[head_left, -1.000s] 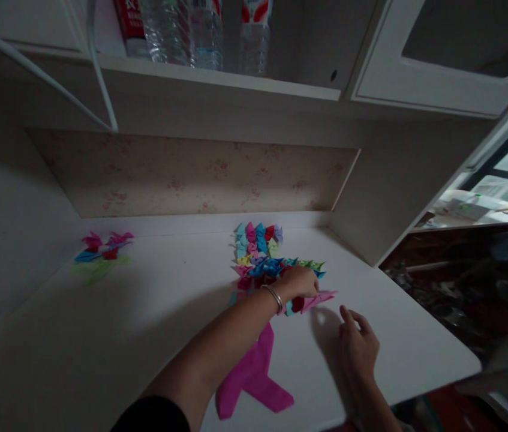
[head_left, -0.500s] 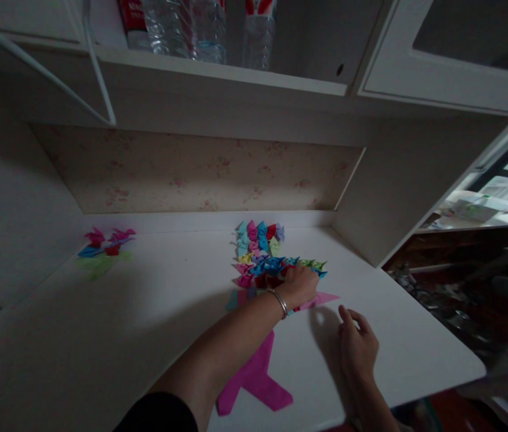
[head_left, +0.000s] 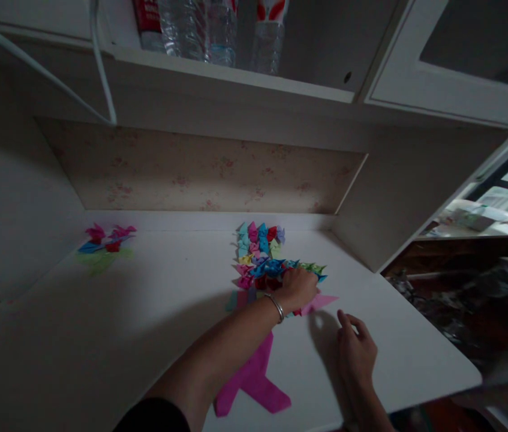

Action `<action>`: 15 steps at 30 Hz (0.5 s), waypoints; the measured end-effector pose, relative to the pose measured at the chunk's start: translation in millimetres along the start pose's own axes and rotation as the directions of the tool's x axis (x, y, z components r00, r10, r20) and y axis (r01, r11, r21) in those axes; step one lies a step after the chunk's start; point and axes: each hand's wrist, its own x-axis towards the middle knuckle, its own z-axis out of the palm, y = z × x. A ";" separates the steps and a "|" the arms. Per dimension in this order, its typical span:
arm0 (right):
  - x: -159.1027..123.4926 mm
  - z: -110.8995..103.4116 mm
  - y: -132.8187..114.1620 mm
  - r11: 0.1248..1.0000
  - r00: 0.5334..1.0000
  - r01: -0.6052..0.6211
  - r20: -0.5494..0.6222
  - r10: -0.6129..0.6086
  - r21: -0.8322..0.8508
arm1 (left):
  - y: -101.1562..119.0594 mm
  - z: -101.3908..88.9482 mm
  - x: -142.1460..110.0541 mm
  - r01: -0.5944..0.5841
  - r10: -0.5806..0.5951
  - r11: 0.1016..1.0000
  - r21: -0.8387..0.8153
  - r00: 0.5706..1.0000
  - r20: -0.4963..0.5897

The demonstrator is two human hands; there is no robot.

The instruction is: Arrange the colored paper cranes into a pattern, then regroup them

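My left hand, with a silver bracelet at its wrist, reaches into rows of small folded-paper figures in many colours. Its fingers are curled down among the blue and red ones, and their tips are hidden, so what they grip does not show. Beside it a pale pink folded point sticks out to the right. My right hand hovers lower right over the table, loosely curled, thumb and forefinger apart, holding nothing. Under my left forearm lies a large magenta folded-paper piece, partly covered.
Pink, blue and green folded-paper figures sit at the back left of the white table. Overhead, a shelf holds plastic bottles and a red tube. A white cable hangs at upper left.
The camera view has shifted slightly. Both hands stay nearly in place, my left still among the paper figures and my right still hovering beside them.
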 end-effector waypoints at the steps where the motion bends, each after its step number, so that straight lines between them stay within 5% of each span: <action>1: 0.7 -0.4 1.4 1.000 1.000 -0.005 0.002 0.005 0.000 | -2.4 -4.9 -2.0 0.005 -0.005 1.000 -0.018 1.000 -0.025; 5: 2.2 -2.0 6.4 0.999 0.999 -0.048 0.004 0.048 0.005 | -26.9 -34.5 -25.4 0.008 -0.018 0.996 -0.085 0.992 -0.123; 8: 0.0 -3.4 4.0 0.998 0.998 -0.068 0.001 0.068 -0.006 | -61.4 -60.0 -65.2 0.012 -0.060 0.972 -0.234 0.978 -0.202; 13: -6.6 -4.5 -9.3 0.993 0.998 -0.068 -0.005 0.068 -0.096 | -127.8 -84.5 -161.0 0.136 -0.357 0.769 -0.625 0.902 -0.242; 15: -7.0 -4.5 -11.3 0.987 0.998 -0.063 -0.017 0.062 -0.147 | -151.7 -85.5 -199.1 0.247 -0.512 0.686 -0.685 0.832 -0.213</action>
